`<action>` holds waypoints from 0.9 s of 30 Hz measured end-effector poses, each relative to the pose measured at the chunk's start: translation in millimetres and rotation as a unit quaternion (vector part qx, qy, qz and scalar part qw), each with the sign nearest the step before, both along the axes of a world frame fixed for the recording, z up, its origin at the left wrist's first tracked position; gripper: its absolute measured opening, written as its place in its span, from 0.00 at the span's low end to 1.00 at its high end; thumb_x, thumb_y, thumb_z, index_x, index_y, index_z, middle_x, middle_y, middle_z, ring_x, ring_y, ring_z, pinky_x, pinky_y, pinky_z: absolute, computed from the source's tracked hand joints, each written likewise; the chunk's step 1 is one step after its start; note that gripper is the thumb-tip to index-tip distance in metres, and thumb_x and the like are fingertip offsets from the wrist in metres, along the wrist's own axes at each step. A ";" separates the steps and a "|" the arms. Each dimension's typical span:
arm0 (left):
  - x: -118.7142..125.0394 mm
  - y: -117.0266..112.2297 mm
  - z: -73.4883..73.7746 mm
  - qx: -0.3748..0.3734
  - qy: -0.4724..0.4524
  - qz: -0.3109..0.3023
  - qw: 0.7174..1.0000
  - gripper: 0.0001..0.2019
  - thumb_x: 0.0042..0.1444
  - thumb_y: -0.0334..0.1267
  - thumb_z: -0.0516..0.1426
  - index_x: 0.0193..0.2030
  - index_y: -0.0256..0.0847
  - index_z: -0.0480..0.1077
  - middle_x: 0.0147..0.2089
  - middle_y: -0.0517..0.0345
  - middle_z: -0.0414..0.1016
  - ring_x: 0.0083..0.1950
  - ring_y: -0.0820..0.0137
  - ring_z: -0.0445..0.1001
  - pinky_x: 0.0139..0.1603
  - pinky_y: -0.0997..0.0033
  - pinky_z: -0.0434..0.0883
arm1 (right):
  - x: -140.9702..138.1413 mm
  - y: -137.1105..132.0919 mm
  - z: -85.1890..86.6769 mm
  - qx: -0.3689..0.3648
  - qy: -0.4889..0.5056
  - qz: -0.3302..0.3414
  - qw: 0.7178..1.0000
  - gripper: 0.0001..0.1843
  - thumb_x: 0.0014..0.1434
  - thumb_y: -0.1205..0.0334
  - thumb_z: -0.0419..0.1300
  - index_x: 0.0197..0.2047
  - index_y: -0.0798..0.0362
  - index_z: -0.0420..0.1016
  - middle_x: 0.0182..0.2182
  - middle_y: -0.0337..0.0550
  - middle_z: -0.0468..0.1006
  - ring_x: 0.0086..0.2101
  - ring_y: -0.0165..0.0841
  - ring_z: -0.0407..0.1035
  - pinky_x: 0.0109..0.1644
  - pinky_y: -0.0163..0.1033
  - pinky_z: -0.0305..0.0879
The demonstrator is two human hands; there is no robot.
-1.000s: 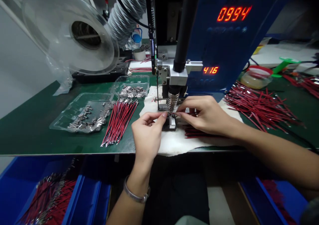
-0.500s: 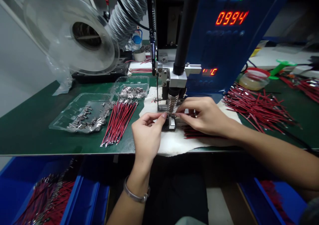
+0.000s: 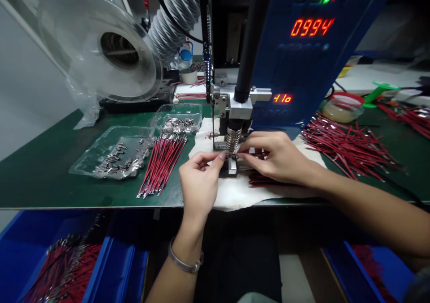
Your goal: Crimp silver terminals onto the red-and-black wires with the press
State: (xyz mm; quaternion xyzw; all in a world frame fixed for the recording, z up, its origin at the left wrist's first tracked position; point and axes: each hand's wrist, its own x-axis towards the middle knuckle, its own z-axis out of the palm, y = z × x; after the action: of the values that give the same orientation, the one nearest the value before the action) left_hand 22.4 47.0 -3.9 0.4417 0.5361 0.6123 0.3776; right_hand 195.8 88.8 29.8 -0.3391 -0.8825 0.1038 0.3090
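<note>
Both hands meet at the soldering machine's spring-wrapped tip (image 3: 232,139), just over a small metal fixture (image 3: 231,166). My left hand (image 3: 200,180) is closed, thumb and forefinger pinched at the left of the tip; whatever they hold is too small and covered to name. On the right side, my right hand (image 3: 277,155) pinches a thin wire, mostly hidden by the fingers. Beneath that hand several red and black wires (image 3: 265,179) lie on a white cloth (image 3: 235,199).
Left of the hands lie a bundle of red wires (image 3: 163,164) and clear plastic trays (image 3: 83,160) of small metal cylinders. A heap of red wires (image 3: 342,144) and a lidded jar (image 3: 342,108) are at right. Blue bins (image 3: 116,267) sit below the table edge.
The hands keep almost the same pose at the tip. The lower red display reads differently, and the whole view has shifted slightly.
</note>
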 end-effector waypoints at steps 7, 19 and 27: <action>0.2 0.2 -0.4 0.005 -0.003 -0.003 1.000 0.10 0.47 0.41 0.66 0.30 0.35 0.76 0.23 0.59 0.72 0.19 0.80 0.61 0.22 0.78 0.63 | -0.2 0.3 0.3 0.012 0.003 0.005 1.000 0.07 0.58 0.67 0.59 0.36 0.56 0.79 0.32 0.44 0.78 0.31 0.30 0.71 0.35 0.34 0.64; -0.5 -1.3 -1.0 0.017 0.005 -0.009 1.000 0.10 0.48 0.41 0.65 0.30 0.35 0.75 0.26 0.57 0.74 0.17 0.81 0.59 0.18 0.79 0.58 | 1.8 3.6 -0.6 0.029 0.015 0.023 0.999 0.07 0.58 0.66 0.59 0.36 0.56 0.79 0.34 0.45 0.78 0.33 0.31 0.72 0.38 0.35 0.66; -1.5 -3.6 -2.2 0.019 0.010 -0.016 1.000 0.10 0.49 0.41 0.64 0.33 0.35 0.75 0.29 0.56 0.75 0.17 0.81 0.59 0.15 0.79 0.55 | 4.4 4.7 -1.2 0.061 0.009 0.040 0.997 0.07 0.58 0.66 0.60 0.37 0.57 0.79 0.32 0.45 0.77 0.31 0.30 0.71 0.35 0.35 0.65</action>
State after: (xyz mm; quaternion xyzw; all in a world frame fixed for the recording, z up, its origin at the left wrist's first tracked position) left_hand 20.9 43.4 -6.1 0.4633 0.5208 0.6117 0.3741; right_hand 200.2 93.5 28.6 -0.2828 -0.8973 0.0653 0.3327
